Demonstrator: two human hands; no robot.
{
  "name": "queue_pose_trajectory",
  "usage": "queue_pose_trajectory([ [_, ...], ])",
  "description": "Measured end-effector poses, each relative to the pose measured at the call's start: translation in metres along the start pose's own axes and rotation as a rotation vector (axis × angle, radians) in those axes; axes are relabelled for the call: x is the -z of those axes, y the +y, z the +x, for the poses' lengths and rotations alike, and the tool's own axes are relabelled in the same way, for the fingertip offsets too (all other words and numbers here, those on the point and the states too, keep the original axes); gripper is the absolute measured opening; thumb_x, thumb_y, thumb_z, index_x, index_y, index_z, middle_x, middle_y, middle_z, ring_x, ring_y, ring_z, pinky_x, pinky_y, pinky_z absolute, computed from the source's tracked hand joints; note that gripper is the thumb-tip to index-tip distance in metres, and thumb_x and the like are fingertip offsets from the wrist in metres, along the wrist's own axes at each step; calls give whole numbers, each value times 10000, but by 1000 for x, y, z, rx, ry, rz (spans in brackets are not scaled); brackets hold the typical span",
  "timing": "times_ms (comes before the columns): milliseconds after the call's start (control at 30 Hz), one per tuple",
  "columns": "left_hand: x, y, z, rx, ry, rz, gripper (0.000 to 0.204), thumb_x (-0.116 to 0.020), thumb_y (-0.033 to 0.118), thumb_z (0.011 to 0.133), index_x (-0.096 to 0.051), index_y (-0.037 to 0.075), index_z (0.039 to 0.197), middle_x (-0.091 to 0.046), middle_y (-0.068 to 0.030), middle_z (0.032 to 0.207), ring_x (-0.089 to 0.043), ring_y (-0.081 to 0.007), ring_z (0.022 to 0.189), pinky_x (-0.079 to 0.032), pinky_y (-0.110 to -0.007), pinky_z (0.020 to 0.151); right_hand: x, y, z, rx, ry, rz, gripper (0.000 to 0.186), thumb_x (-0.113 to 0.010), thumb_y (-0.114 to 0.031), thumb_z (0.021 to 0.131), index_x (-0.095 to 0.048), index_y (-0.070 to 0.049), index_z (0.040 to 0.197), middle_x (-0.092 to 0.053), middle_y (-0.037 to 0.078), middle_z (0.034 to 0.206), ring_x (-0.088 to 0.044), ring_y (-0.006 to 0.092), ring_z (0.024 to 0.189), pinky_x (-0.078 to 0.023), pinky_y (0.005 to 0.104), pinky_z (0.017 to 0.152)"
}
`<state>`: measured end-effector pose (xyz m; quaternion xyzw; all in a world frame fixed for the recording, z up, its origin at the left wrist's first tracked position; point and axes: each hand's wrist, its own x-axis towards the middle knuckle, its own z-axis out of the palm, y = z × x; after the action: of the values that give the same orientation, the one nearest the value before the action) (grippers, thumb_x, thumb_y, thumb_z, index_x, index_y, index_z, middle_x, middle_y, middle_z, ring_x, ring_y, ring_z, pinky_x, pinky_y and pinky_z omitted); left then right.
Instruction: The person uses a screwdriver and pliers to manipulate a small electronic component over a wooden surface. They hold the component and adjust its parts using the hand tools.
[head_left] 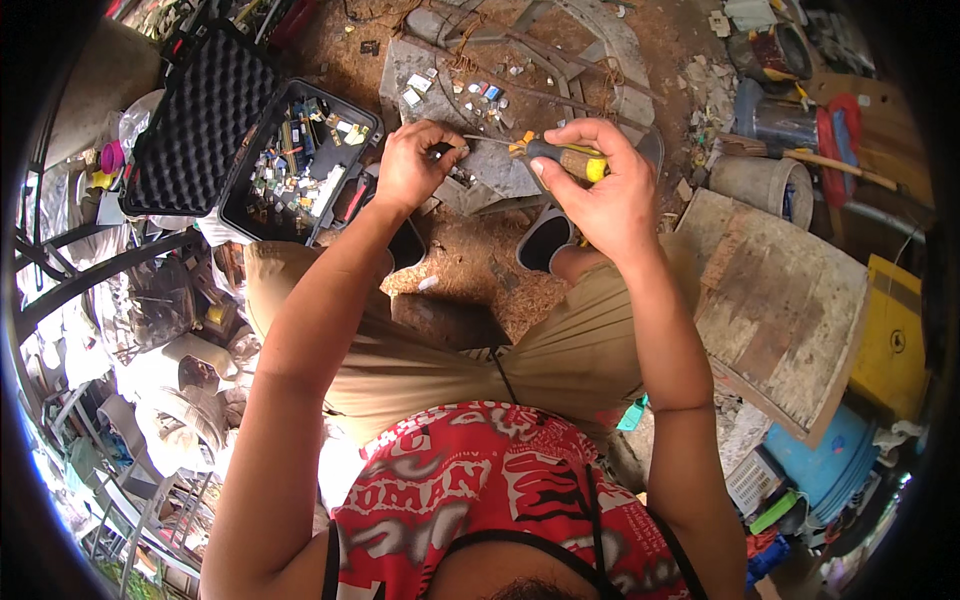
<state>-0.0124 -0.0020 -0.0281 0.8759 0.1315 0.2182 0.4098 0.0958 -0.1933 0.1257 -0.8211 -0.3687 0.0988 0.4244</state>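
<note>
Holding a slim-shafted screwdriver-like tool with a black-and-yellow handle (pixel 572 161) in the bare right hand (pixel 612 185), with thumb and fingers wrapping opposite sides of the handle. Pointing the thin metal shaft (pixel 486 138) leftward over a broad, rough grey slab (pixel 492 178), with the tip lying just beside the fingertips of the bare left hand (pixel 410 165). Forming a narrow pinch with the left thumb and forefinger; cannot tell from this angle whether gripping a small part or nothing. Working in front of two dark sandals (pixel 546 242), near a black hard-shell case with an egg-crate-foam lid (pixel 195 125) and a tray of mixed circuit-board pieces (pixel 300 180). Risking a puncture of the left fingertips through too much forward push or a poorly seated tip, while aiming the shaft straight toward the pinch. Risking a twist of the tool through a light, fingertip-only hold on the handle. Risking loss of any small part through a weak pinch, with small white and blue pieces (pixel 489 92) already lying loose on the slab and brown littered ground (pixel 470 280) below. Risking a spill through catching the case with the left forearm, passing close beside.
</note>
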Motion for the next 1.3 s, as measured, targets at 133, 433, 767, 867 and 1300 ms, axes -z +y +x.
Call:
queue_pose_trajectory([
  [133,0,0,0,17,-17,7,150,-799,158,710,-727,104,829,-694,-71,845,-644,-286,800,-495,-371,764,-7,9,2,3,-43,128,280,-766,-68,769,-620,-70,1007,-709,77,979,-697,238,886,-538,338,766],
  [433,0,-1,-1,44,-37,-19,149,-802,128,721,-723,92,842,-689,-71,850,-634,-266,821,-476,-363,784,-5,2,16,170,-52,90,326,-764,-158,804,-591,-84,1070,-695,76,953,-688,230,807,-545,319,704],
  [767,-3,-6,-2,58,-39,-8,158,-798,211,721,-735,135,844,-700,-44,887,-639,-268,869,-467,-382,801,-23,1,39,218,-98,15,388,-768,-271,817,-573,-101,1105,-667,106,824,-674,256,692,-537,341,611],
  [867,-4,-8,-4,70,-44,-21,158,-794,222,725,-735,144,849,-700,-36,901,-637,-271,883,-463,-389,804,-20,-4,43,188,-135,7,409,-759,-300,820,-559,-125,1131,-671,115,826,-679,302,722,-541,371,624],
  [1300,0,-2,-2,96,-42,15,155,-787,229,729,-735,151,852,-696,-34,909,-631,-276,908,-452,-398,803,-21,-13,52,255,-263,-76,415,-722,-301,841,-530,-152,1177,-688,135,874,-679,371,822,-551,439,688],
])
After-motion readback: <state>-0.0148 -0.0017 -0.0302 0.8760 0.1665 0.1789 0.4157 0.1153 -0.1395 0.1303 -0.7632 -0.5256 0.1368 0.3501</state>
